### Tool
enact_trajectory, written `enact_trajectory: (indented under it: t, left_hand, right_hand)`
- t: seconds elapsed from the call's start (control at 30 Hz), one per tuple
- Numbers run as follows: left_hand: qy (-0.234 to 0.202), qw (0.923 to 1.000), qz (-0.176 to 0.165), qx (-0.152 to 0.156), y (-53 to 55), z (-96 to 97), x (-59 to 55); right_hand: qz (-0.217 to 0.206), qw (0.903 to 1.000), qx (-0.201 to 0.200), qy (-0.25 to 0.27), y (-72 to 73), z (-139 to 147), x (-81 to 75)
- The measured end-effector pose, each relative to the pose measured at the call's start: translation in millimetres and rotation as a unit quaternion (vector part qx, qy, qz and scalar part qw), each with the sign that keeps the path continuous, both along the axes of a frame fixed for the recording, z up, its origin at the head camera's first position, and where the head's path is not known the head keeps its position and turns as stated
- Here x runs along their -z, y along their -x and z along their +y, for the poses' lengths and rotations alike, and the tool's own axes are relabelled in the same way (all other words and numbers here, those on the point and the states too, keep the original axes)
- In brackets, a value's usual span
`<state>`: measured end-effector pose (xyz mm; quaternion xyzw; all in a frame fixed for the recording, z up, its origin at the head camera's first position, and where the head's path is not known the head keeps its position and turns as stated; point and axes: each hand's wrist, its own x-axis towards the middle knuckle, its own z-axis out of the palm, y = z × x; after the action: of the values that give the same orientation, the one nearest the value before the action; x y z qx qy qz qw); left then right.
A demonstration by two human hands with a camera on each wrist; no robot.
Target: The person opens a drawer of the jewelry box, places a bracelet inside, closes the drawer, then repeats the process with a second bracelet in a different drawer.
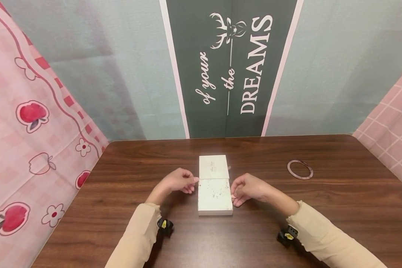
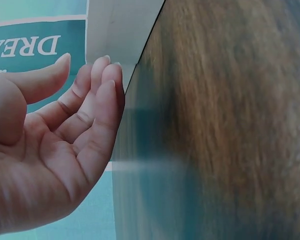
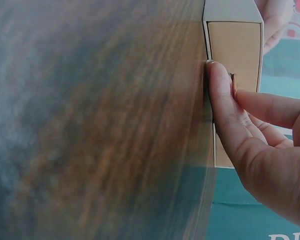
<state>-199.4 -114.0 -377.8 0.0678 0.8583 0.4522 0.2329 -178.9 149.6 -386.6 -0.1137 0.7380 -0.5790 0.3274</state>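
A white rectangular box [image 1: 215, 197] lies on the table, its far half printed with small text and its near half speckled. At the box's left side is my left hand [image 1: 179, 180], fingertips right at the edge; in the left wrist view its fingers are loosely extended against the white side, thumb apart. My right hand [image 1: 251, 187] pinches a small pull tab [image 3: 234, 85] between thumb and index finger on the right side. There, in the right wrist view, a beige drawer front [image 3: 235, 47] sits inside the white shell. Another small tab [image 1: 229, 168] shows on the far half.
A thin pinkish ring [image 1: 289, 167] lies on the brown wooden table [image 1: 341, 193], right of the box. A curtain with lettering [image 1: 254, 67] hangs behind the far edge, and a pink cloth with apples [image 1: 33, 115] hangs at the left. Black wrist cameras [image 1: 165, 226] sit under both forearms.
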Motion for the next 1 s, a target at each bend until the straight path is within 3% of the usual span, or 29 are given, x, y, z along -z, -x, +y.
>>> enact_trajectory:
  t: [0.2,0.33,0.5,0.63,1.0]
  left_hand:
    - [-0.016,0.9997,0.000,-0.018,5.6,-5.0,1.0]
    - [-0.043,0.9979,-0.013,-0.046,10.2,-7.5,1.7]
    - [-0.096,0.9905,-0.040,-0.090,14.2,-8.5,-2.6]
    - [-0.119,0.9859,-0.049,-0.107,17.4,-8.6,-5.6]
    - [-0.127,0.9781,-0.072,-0.148,27.6,-1.3,-4.8]
  right_hand:
    - [0.000,1.0000,-0.001,0.002,0.1,0.2,0.2]
    - [-0.001,1.0000,-0.002,0.003,0.4,0.5,0.8]
    - [-0.003,1.0000,-0.003,0.004,0.7,0.6,1.0]
    - [-0.003,1.0000,-0.002,0.002,0.3,0.9,0.5]
    - [0.000,1.0000,-0.006,0.002,0.2,1.3,1.4]
